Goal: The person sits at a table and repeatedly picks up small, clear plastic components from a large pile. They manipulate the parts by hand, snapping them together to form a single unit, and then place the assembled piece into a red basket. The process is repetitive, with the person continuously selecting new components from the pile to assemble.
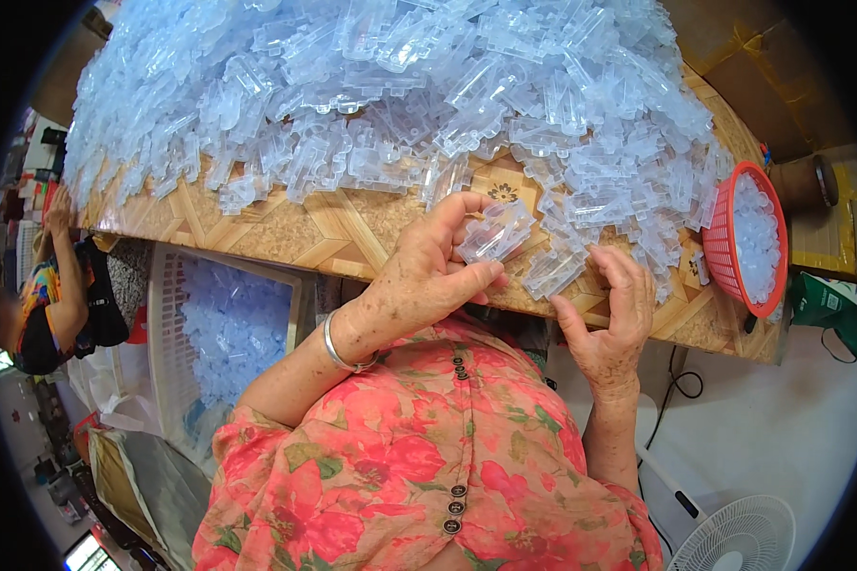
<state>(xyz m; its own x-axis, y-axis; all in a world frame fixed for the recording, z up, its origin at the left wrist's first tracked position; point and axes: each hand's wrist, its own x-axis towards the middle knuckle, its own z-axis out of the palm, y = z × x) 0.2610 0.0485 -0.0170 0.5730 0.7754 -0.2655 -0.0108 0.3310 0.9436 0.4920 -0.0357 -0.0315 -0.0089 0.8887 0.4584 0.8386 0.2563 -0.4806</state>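
Observation:
My left hand (440,257) is closed on a clear plastic piece (497,231), pinched between thumb and fingers just above the table's near edge. To its right, my right hand (611,309) has its thumb and fingers apart. Its fingertips are close to another clear plastic piece (554,270) lying at the table edge; whether they touch it I cannot tell. A large heap of the same clear, bluish plastic pieces (400,76) covers most of the patterned table (343,224), and some loose ones spread toward my hands.
A red plastic basket (720,228) with small clear pieces in it is at the table's right end. Below the table on the left stands a pale crate (169,314) full of clear pieces. A white fan (738,538) stands low right. Another person (62,276) is at far left.

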